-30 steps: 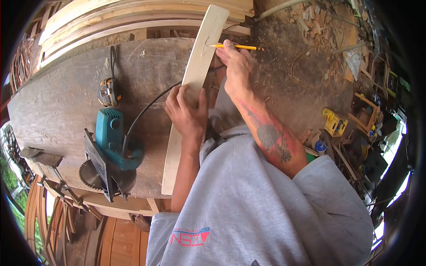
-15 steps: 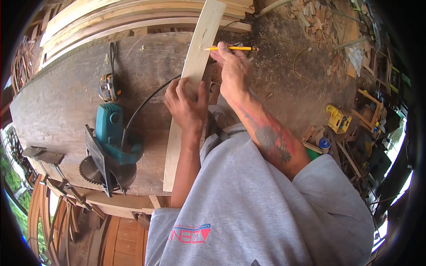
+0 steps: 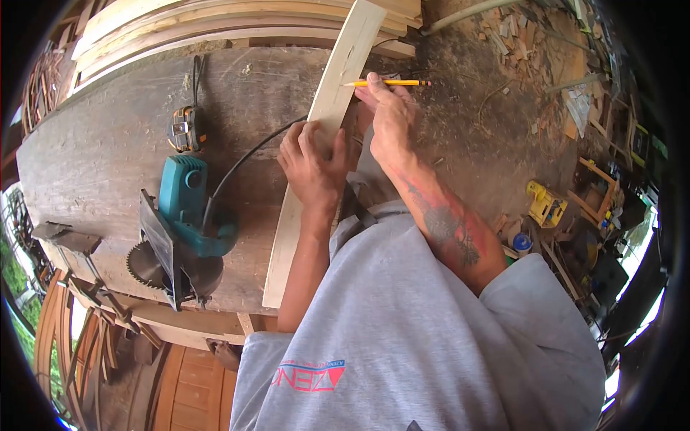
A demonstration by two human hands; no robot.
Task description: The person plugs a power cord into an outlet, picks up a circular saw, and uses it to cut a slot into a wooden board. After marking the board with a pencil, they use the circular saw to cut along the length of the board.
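A long pale wooden board (image 3: 347, 61) lies along the near edge of the workbench. My left hand (image 3: 313, 161) grips it around its middle, fingers over the top face and thumb at the right edge. A yellow pencil (image 3: 395, 82) is pinched in my right hand (image 3: 390, 115), its tip at the board's face above my left hand. Left of the board, a teal circular saw (image 3: 183, 194) rests on the bench with its toothed blade showing, and its black cable runs toward the board. Behind the saw sits a black and orange tape measure (image 3: 186, 129).
The brown bench (image 3: 93, 154) carries stacked long boards (image 3: 215, 25) along its far side. Clamps (image 3: 72, 241) hold at its left end. Wood scraps (image 3: 514, 36) and a yellow tool (image 3: 546, 205) lie on the floor to the right.
The view has shifted slightly, so the board, both hands and pencil appear a little further right. Both hands keep their holds, and the pencil tip remains at the board.
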